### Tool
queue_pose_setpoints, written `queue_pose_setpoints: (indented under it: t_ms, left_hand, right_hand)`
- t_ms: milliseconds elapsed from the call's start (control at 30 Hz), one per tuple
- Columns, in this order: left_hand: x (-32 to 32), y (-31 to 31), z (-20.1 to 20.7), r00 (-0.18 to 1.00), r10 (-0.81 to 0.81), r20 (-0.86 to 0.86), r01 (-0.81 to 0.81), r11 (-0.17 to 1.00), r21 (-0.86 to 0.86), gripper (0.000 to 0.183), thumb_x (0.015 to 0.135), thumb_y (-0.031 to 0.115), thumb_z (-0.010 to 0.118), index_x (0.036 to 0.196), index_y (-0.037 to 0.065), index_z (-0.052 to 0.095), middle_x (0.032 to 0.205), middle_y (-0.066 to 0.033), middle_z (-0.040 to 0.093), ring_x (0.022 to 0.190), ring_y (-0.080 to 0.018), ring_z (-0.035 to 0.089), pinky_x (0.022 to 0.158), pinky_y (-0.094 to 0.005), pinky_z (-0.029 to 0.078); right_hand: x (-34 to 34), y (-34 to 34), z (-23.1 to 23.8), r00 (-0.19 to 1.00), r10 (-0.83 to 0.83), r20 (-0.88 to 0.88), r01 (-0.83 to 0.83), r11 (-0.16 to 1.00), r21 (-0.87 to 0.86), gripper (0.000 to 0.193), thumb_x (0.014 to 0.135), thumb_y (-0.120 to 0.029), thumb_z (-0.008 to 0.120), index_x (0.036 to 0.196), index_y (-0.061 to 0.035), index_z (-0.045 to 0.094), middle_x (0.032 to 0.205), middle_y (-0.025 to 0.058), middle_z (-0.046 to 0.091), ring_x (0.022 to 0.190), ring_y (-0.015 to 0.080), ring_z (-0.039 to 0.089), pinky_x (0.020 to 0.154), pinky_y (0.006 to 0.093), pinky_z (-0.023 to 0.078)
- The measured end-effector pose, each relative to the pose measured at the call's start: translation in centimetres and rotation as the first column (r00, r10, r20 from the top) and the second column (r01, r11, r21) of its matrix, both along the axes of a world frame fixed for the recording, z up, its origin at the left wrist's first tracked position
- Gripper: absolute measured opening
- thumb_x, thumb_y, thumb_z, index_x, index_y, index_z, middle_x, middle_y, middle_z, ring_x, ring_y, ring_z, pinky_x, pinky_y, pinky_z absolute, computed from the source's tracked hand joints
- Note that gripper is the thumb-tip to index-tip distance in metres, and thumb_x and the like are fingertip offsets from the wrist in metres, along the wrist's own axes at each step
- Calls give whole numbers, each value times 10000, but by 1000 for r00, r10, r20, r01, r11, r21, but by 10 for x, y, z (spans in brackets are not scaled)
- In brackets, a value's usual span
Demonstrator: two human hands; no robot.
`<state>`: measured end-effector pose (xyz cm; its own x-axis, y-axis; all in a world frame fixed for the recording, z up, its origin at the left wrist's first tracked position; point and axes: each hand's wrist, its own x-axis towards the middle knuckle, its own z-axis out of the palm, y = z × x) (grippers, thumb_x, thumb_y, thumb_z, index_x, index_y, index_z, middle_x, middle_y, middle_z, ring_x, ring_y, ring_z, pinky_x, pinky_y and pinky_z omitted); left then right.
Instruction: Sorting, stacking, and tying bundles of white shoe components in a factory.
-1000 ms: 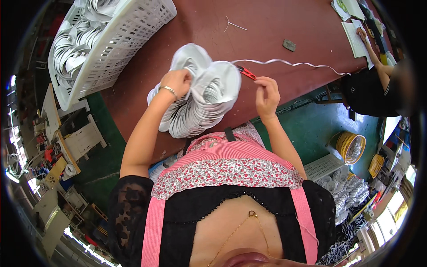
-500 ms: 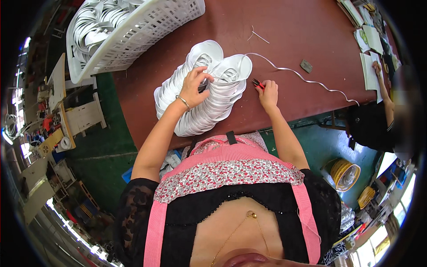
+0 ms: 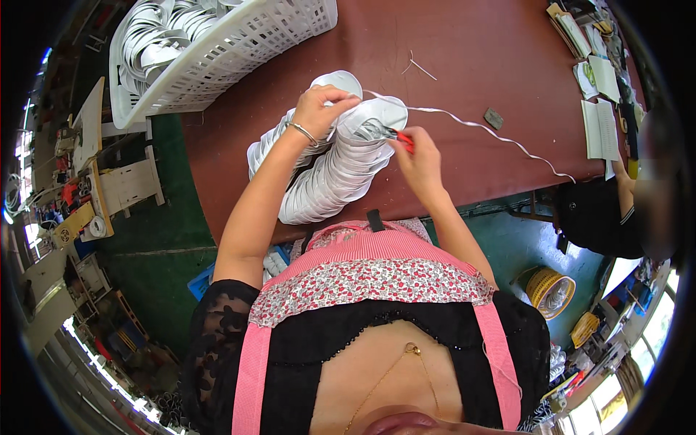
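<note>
Two long rows of nested white curved pieces [image 3: 330,181], which look like shoe parts, lie side by side on the table. Over the far end of the left row, my left hand [image 3: 324,112] has its thumb and forefinger pinched, apparently on a thin white ribbon [image 3: 464,121]. From there the ribbon trails away to the right across the table. My right hand [image 3: 420,156] is closed around small red-handled snips [image 3: 403,141]. Their dark tips reach into the opening at the far end of the right row. The exact spot where they touch is too small to make out.
A white perforated basket [image 3: 239,61] full of similar white pieces stands at the far left of the red-brown table [image 3: 449,65]. A small grey block [image 3: 493,118] and thin scraps [image 3: 419,65] lie beyond my hands. At the right, another person sits by open notebooks [image 3: 600,129].
My right hand has moved left and brought the snips from the bare table to the right row's end. My left hand has shifted slightly away from me, its fingers now pinched together.
</note>
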<state>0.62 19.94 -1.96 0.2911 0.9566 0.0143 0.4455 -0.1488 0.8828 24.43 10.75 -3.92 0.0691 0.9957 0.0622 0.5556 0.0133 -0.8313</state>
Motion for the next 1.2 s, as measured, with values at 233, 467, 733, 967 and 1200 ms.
queue_pose_setpoints:
  t_ms: [233, 467, 733, 967, 1200]
  left_hand:
    - [-4, 5, 4, 999, 5, -44, -7, 999, -48, 172, 855, 209, 714, 974, 103, 780, 857, -44, 724, 837, -133, 589, 776, -290, 459]
    - [-1, 1, 8, 999, 46, 2, -46, 999, -25, 175, 857, 216, 714, 971, 100, 780, 825, -43, 724, 778, -124, 579, 714, -287, 474]
    - [32, -15, 110, 901, -33, 433, 42, 999, -12, 517, 980, 270, 561, 1403, -7, 454, 1370, -151, 524, 1188, -235, 562, 996, -331, 419]
    - [102, -96, 262, 105, -302, 948, -70, 948, 310, 831, 922, 423, 605, 1548, 140, 137, 1493, -199, 336, 1190, -345, 564, 1049, -356, 425]
    - [131, -126, 283, 136, -302, 944, 52, 953, 297, 631, 950, 319, 574, 1480, 157, 272, 1467, -110, 386, 1222, -202, 514, 1099, -336, 352]
  right_hand:
    - [-60, 42, 0, 926, 313, 213, -310, 950, -47, 322, 835, -217, 724, 944, 17, 532, 902, 212, 621, 862, 401, 628, 719, 475, 508]
    - [-72, 48, -6, 954, 296, 46, -293, 954, -56, 296, 866, -210, 702, 920, 41, 554, 865, 229, 662, 805, 407, 654, 701, 467, 508]
    - [-34, 63, -16, 956, 43, -291, -75, 992, -101, 252, 925, -229, 666, 939, 6, 575, 788, 123, 651, 700, 206, 622, 643, 333, 487]
    - [37, 74, -58, 720, -423, -551, 271, 901, -338, 247, 947, -271, 659, 988, -49, 557, 779, -26, 536, 690, 33, 444, 595, 199, 358]
    - [63, 44, -108, 683, -483, -548, 256, 861, -439, 294, 924, -275, 692, 997, -25, 555, 827, -4, 567, 754, 53, 494, 687, 214, 404]
